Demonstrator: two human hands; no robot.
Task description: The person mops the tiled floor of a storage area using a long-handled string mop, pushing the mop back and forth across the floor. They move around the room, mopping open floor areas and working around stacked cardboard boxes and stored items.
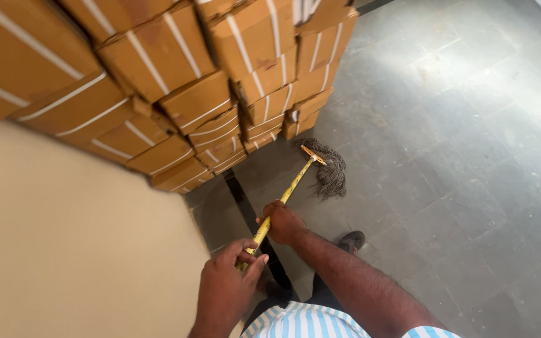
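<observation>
We're mid-mopping here — both hands wrapped tight on the yellow mop handle (283, 197), left hand (230, 275) low, right hand (283, 222) higher up. The grey stringy mop head (331, 172) sits on the stone floor (458, 156) at 12 o'clock, right beside the stacked cardboard boxes (189, 81). Next stroke probably needs a pull back — clear of them.

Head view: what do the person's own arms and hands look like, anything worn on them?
Both forearms are bare, as are the left hand and right hand: no gloves, watch or rings visible. A striped light-blue and white garment shows at the bottom edge.
</observation>
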